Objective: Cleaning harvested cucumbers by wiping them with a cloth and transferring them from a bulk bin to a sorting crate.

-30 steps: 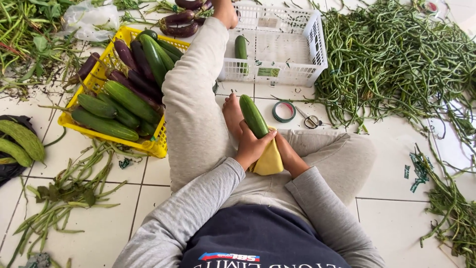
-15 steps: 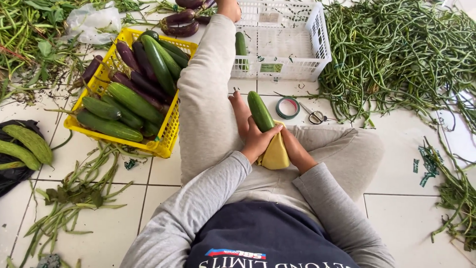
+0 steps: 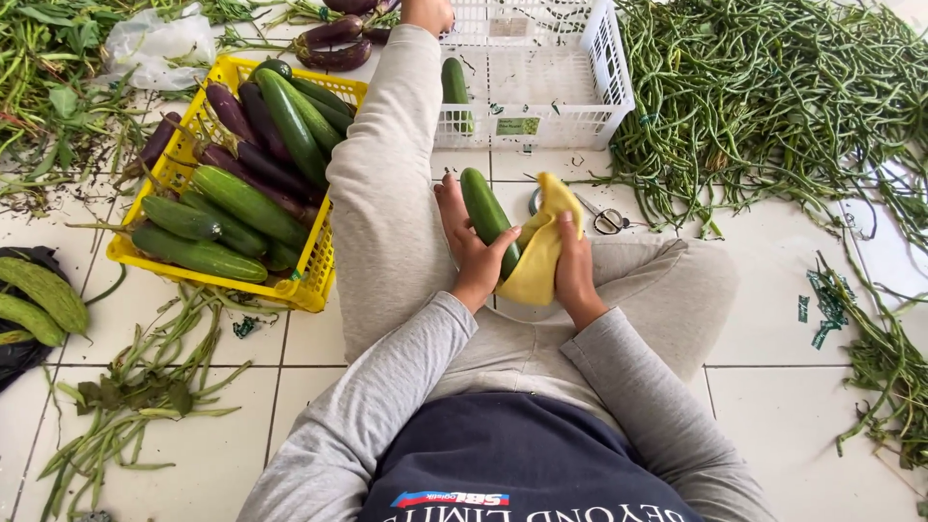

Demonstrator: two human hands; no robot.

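Cucumber (image 3: 485, 215) gripped in left hand (image 3: 480, 268), lower end hidden under yellow cloth (image 3: 541, 253), right hand (image 3: 574, 275) clutching cloth.

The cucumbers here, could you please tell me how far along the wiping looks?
One cucumber already lies in the white basket. The left hand holds another cucumber while the right hand presses a yellow cloth on it. Several more cucumbers wait in the yellow crate.

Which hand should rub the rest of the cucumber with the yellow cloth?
Probably the right hand. It already has the yellow cloth pressed against the cucumber, while the left hand grips the cucumber's near end and steadies it. The far end is bare.
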